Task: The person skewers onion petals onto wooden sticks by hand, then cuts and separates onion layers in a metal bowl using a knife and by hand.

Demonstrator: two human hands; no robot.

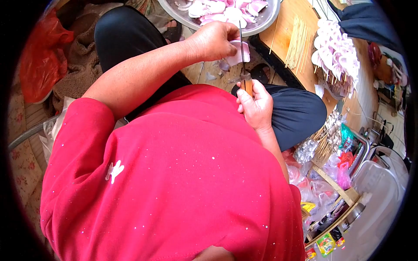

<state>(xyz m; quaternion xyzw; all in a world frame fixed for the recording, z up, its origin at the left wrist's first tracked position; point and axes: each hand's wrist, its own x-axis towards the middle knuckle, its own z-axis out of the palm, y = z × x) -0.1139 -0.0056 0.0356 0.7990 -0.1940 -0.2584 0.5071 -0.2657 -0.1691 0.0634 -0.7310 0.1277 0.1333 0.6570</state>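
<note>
As we look down past a red top (183, 174), our left hand (215, 41) is curled nearly closed, thumb and fingertips pinching a pale pink piece (244, 53) by its side. Our right hand (257, 104) is wrapped around the wooden handle (246, 84) of a tool, its thumb lying along the grip, and the thin dark blade (242, 50) points away from us, crossing in front of the pink piece (whether it touches or pierces the piece, we cannot tell). Both hands are in the air above the floor, off the left edge of the wooden tabletop (289, 15), with the piece just short of a metal bowl (273, 17) heaped with similar pink and white pieces (233, 9). The bowl stands near that same left edge. Across the middle of the tabletop lies a spread of thin bare sticks (298, 45), and one lone stick (274, 35) lies nearer the left edge. By the right edge we have a dense cluster of pale pink pieces on sticks (335, 52). Beyond the near corner, beside our right knee (300, 113), sits a bundle of sticks with silvery tops (307, 150), close to some plastic bags (322, 191).
</note>
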